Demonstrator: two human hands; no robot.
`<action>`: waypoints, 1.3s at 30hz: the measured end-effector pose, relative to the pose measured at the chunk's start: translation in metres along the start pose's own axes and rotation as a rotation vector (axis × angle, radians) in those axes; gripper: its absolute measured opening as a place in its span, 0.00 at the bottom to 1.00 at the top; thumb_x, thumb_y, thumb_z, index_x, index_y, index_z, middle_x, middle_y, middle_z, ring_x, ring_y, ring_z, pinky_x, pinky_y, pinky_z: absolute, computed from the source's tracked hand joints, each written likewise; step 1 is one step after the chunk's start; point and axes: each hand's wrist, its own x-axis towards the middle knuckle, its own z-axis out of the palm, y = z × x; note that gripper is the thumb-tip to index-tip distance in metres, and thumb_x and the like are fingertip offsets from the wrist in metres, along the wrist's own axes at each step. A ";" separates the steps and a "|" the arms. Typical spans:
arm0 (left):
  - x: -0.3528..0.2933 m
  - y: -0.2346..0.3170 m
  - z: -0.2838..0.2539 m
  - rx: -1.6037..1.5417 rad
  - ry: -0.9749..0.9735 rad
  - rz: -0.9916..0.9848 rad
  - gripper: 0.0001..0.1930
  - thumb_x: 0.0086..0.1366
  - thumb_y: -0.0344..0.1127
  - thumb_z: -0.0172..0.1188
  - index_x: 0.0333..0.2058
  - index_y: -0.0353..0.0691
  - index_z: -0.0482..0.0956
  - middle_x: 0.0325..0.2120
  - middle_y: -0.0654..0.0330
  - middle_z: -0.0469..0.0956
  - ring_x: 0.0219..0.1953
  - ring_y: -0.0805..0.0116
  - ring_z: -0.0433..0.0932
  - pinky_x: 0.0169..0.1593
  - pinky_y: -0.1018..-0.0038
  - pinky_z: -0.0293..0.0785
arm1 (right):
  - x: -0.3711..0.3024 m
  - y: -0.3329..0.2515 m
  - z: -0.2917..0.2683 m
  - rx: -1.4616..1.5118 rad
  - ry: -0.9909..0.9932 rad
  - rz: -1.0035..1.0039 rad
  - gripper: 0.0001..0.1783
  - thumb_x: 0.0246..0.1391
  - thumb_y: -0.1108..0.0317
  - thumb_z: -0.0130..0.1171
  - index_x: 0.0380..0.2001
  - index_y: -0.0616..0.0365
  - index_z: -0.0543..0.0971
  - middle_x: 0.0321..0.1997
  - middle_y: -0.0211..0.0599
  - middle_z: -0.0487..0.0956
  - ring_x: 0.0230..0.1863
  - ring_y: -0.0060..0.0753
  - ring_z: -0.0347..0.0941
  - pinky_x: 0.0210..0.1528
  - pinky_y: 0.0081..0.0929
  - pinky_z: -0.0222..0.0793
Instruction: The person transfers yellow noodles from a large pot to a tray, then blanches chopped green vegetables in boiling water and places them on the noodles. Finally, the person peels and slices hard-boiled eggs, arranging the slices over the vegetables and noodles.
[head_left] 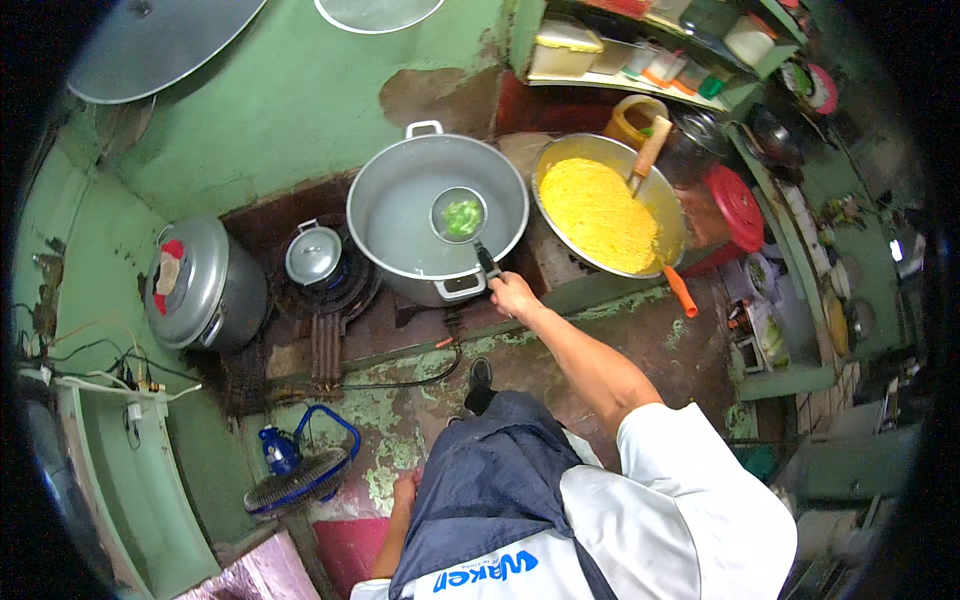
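My right hand (pixel 512 296) is closed round the black handle of a round strainer (pixel 442 228). In the strainer lie chopped green pieces (pixel 462 217), held over the big silver pot (pixel 365 225), which seems to contain pale, cloudy liquid. Down at my left side, my left hand (pixel 406 487) rests beside the dark apron (pixel 470 460); its fingers are mostly hidden. To the right of the pot, a wide metal pan (pixel 672 205) is heaped with yellow shredded food (pixel 595 215). A wooden-handled utensil (pixel 650 150) and an orange-handled one (pixel 682 292) stick out of it.
Left of the pot are a small lidded pot (pixel 313 254) on a burner and a large lidded pot (pixel 222 275). A blue fan (pixel 300 475) stands on the floor. Containers fill the shelf (pixel 640 82) above; a red lid (pixel 735 208) is at right. A hose (pixel 425 378) runs below.
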 end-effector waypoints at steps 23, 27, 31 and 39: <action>-0.001 0.061 -0.011 -0.398 -0.027 -0.253 0.10 0.69 0.46 0.53 0.37 0.51 0.79 0.25 0.66 0.78 0.25 0.68 0.78 0.26 0.68 0.76 | 0.018 -0.065 0.027 0.142 -0.102 0.012 0.17 0.63 0.56 0.48 0.30 0.57 0.77 0.21 0.33 0.73 0.16 0.31 0.65 0.16 0.32 0.58; 0.007 0.090 0.025 -0.319 -0.126 -0.317 0.10 0.68 0.47 0.53 0.38 0.51 0.79 0.26 0.66 0.78 0.27 0.66 0.78 0.27 0.67 0.75 | 0.004 -0.043 0.025 -0.182 -0.001 -0.039 0.27 0.65 0.50 0.46 0.33 0.66 0.81 0.20 0.48 0.80 0.21 0.42 0.80 0.27 0.42 0.78; 0.038 0.155 0.091 -0.150 -0.209 -0.278 0.11 0.68 0.48 0.53 0.39 0.51 0.78 0.28 0.65 0.77 0.29 0.64 0.77 0.29 0.65 0.75 | 0.010 -0.070 0.023 -0.146 -0.239 -0.204 0.18 0.59 0.58 0.52 0.28 0.63 0.80 0.20 0.45 0.80 0.16 0.40 0.76 0.19 0.40 0.73; 0.087 0.331 0.323 0.146 -0.383 -0.031 0.12 0.68 0.49 0.53 0.42 0.51 0.77 0.31 0.63 0.77 0.33 0.61 0.76 0.32 0.62 0.74 | -0.038 -0.073 -0.111 0.425 -0.498 -0.203 0.13 0.58 0.66 0.49 0.26 0.63 0.77 0.24 0.44 0.81 0.15 0.33 0.75 0.14 0.34 0.67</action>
